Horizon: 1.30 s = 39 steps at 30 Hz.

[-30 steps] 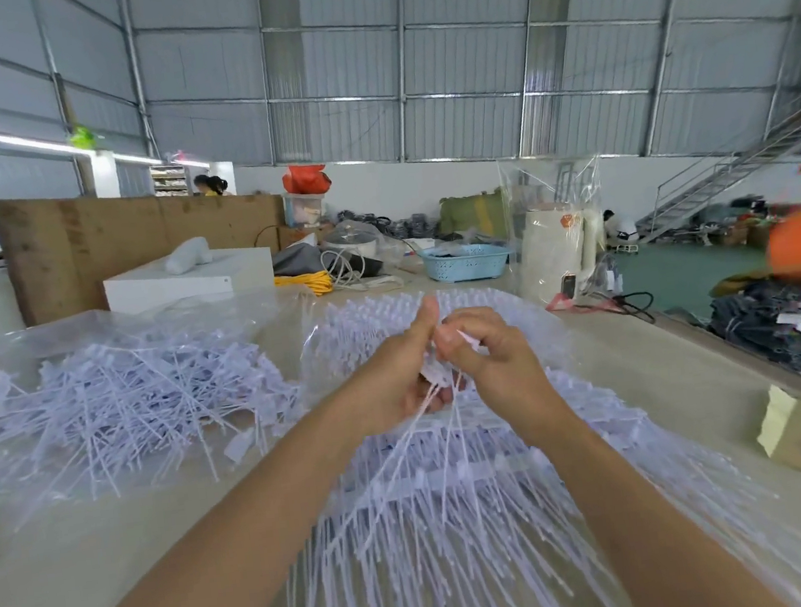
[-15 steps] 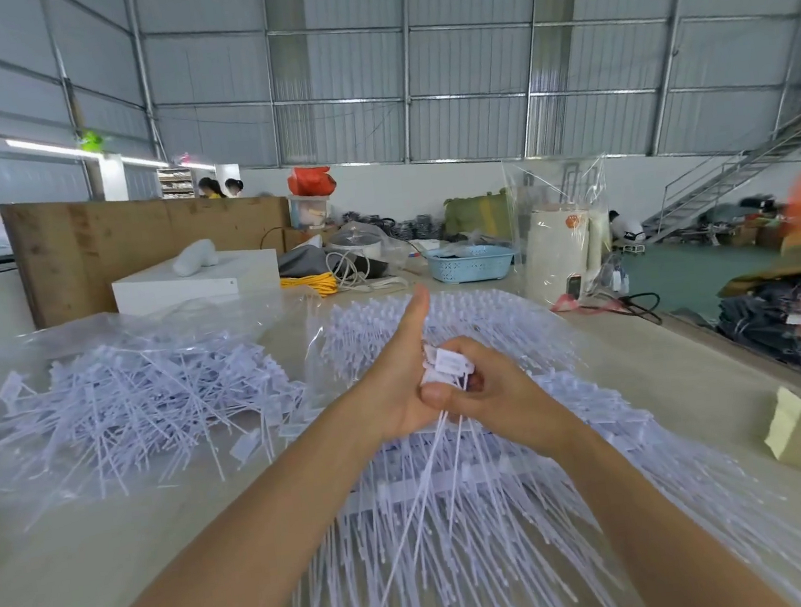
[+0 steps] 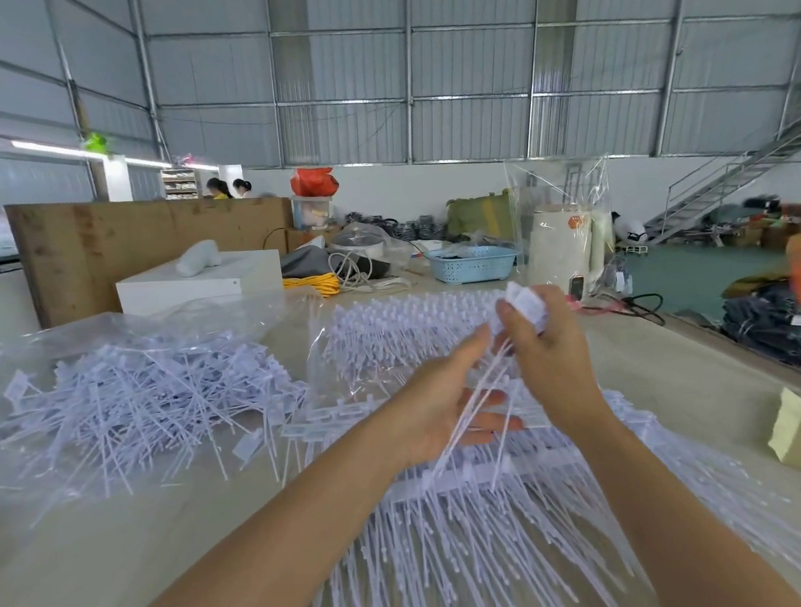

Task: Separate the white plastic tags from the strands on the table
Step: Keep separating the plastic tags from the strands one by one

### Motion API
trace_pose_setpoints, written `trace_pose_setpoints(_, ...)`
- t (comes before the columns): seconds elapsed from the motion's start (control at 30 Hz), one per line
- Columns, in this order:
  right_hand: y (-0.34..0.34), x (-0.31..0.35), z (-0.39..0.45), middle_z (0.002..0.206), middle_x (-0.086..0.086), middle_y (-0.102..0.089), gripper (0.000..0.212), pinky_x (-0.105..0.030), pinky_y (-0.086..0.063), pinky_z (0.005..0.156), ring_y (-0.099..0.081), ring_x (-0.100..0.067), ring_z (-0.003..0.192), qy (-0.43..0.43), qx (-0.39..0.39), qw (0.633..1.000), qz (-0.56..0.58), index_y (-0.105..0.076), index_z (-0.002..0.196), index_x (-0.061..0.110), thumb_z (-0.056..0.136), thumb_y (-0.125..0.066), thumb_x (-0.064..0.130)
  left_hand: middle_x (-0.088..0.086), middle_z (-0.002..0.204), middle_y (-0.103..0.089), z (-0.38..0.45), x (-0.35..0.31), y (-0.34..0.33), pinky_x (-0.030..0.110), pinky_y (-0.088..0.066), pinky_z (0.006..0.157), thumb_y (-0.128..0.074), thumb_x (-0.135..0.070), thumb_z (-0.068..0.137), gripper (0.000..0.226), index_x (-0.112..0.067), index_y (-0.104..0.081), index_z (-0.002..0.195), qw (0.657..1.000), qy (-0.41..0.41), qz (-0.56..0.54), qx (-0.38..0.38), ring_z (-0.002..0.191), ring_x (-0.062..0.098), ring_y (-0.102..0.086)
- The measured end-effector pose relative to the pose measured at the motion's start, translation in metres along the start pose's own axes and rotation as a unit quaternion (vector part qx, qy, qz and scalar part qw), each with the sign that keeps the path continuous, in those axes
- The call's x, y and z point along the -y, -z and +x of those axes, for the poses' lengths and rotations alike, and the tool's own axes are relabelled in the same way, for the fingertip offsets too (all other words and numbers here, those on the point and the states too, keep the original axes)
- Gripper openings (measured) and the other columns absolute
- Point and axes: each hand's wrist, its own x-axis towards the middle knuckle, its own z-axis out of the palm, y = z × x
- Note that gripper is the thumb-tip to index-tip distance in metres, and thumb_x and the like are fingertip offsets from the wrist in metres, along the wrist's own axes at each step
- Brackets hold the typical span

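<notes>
White plastic tags (image 3: 523, 304) w/ thin stiff strands (image 3: 470, 410) pinched in right hand (image 3: 552, 356), left hand (image 3: 442, 405) relaxed, fingers loose, over glossy table (image 3: 93, 563).

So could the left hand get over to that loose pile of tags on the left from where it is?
Probably yes. The left hand is open and holds nothing, and only bare table lies between it and the loose pile; the right hand holds the tag bunch.
</notes>
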Motion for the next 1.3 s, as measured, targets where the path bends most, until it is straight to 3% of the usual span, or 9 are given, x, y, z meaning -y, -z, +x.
trace_pose_setpoints(0.1, 0.008, -0.002, 0.005, 0.070, -0.007, -0.055, 0.008, -0.013, -0.040, 0.045, -0.054, -0.012, 0.055, 0.005, -0.114, 0.994, 0.001, -0.046, 0.092, 0.019, 0.094, -0.054, 0.017, 0.008, 0.081, -0.069, 0.000, 0.008, -0.015, 0.029, -0.058, 0.059, -0.048, -0.037, 0.097, 0.030, -0.010, -0.058, 0.104, 0.996, -0.057, 0.042, 0.059, 0.058, 0.017, -0.066)
trace_pose_setpoints(0.2, 0.011, -0.010, 0.008, 0.074, -0.009, -0.057, 0.014, -0.022, -0.043, 0.051, -0.054, -0.020, 0.059, -0.014, -0.168, 0.986, -0.001, -0.046, 0.098, 0.015, 0.092, -0.056, 0.023, -0.002, 0.069, -0.055, 0.006, 0.008, -0.018, 0.015, -0.042, 0.044, -0.045, -0.019, 0.100, 0.018, -0.008, -0.059, 0.100, 0.962, -0.144, 0.229, -0.018, 0.041, 0.000, -0.046)
trace_pose_setpoints(0.37, 0.002, -0.023, -0.001, 0.111, -0.007, -0.055, 0.057, -0.040, -0.053, 0.075, -0.063, -0.027, 0.089, -0.076, -0.028, 0.997, -0.017, -0.039, 0.125, 0.021, 0.080, -0.066, 0.042, -0.009, 0.054, -0.054, -0.011, -0.037, 0.042, 0.014, -0.035, 0.045, -0.049, -0.013, 0.099, 0.023, -0.008, -0.070, 0.094, 0.892, -0.127, 0.426, -0.082, 0.039, -0.002, -0.041)
trace_pose_setpoints(0.5, -0.005, -0.029, -0.008, 0.111, -0.013, -0.055, 0.051, -0.038, -0.053, 0.069, -0.065, -0.023, 0.077, -0.090, 0.004, 0.996, -0.013, -0.038, 0.123, 0.024, 0.081, -0.063, 0.038, 0.001, 0.057, -0.052, -0.043, -0.068, 0.135, 0.019, -0.033, 0.046, -0.050, -0.011, 0.097, 0.023, -0.011, -0.070, 0.085, 0.834, -0.005, 0.524, -0.172, 0.044, 0.009, -0.041)
trace_pose_setpoints(0.7, -0.012, -0.035, -0.007, 0.101, -0.009, -0.057, 0.034, -0.020, -0.049, 0.053, -0.064, -0.010, 0.056, -0.069, 0.045, 0.996, -0.027, -0.041, 0.116, 0.022, 0.089, -0.060, 0.018, 0.007, 0.056, -0.052, -0.071, -0.035, 0.235, 0.017, -0.032, 0.038, -0.059, -0.004, 0.089, 0.013, 0.003, -0.070, 0.085, 0.746, 0.219, 0.518, -0.356, 0.041, 0.013, -0.041)
trace_pose_setpoints(0.87, -0.014, -0.041, -0.011, 0.096, -0.005, -0.057, 0.033, -0.020, -0.050, 0.053, -0.063, -0.008, 0.053, -0.055, 0.071, 0.995, -0.041, -0.042, 0.114, 0.024, 0.088, -0.060, 0.014, 0.004, 0.039, -0.044, -0.052, -0.022, 0.246, 0.017, -0.030, 0.034, -0.053, -0.002, 0.089, 0.039, -0.005, -0.043, 0.051, 0.762, 0.097, 0.419, -0.484, 0.034, 0.013, -0.040)
trace_pose_setpoints(1.03, -0.014, -0.042, -0.008, 0.091, -0.001, -0.060, 0.031, -0.018, -0.049, 0.050, -0.063, -0.009, 0.052, -0.043, 0.063, 0.996, -0.042, -0.043, 0.112, 0.024, 0.090, -0.058, 0.009, 0.016, 0.083, -0.056, -0.043, -0.025, 0.246, 0.036, -0.052, 0.075, -0.050, 0.000, 0.089, 0.036, -0.013, -0.037, 0.058, 0.747, -0.018, 0.343, -0.570, 0.086, 0.034, -0.063)
trace_pose_setpoints(1.17, -0.015, -0.041, -0.009, 0.091, 0.002, -0.059, 0.030, -0.026, -0.050, 0.053, -0.063, -0.009, 0.052, -0.043, 0.062, 0.996, -0.052, -0.043, 0.112, 0.024, 0.090, -0.058, 0.009, 0.027, 0.099, -0.062, -0.039, -0.023, 0.237, 0.037, -0.045, 0.078, -0.050, 0.004, 0.087, 0.028, -0.003, -0.044, 0.061, 0.684, -0.039, 0.423, -0.593, 0.101, 0.041, -0.059)
trace_pose_setpoints(1.3, -0.014, -0.039, -0.011, 0.088, -0.001, -0.059, 0.026, -0.021, -0.049, 0.054, -0.063, -0.010, 0.053, -0.062, 0.078, 0.993, -0.070, -0.047, 0.109, 0.019, 0.091, -0.056, 0.005, 0.020, 0.123, -0.056, -0.029, -0.008, 0.225, 0.035, -0.044, 0.094, -0.047, 0.004, 0.091, 0.027, 0.003, -0.055, 0.116, 0.631, 0.082, 0.585, -0.502, 0.116, 0.033, -0.053)
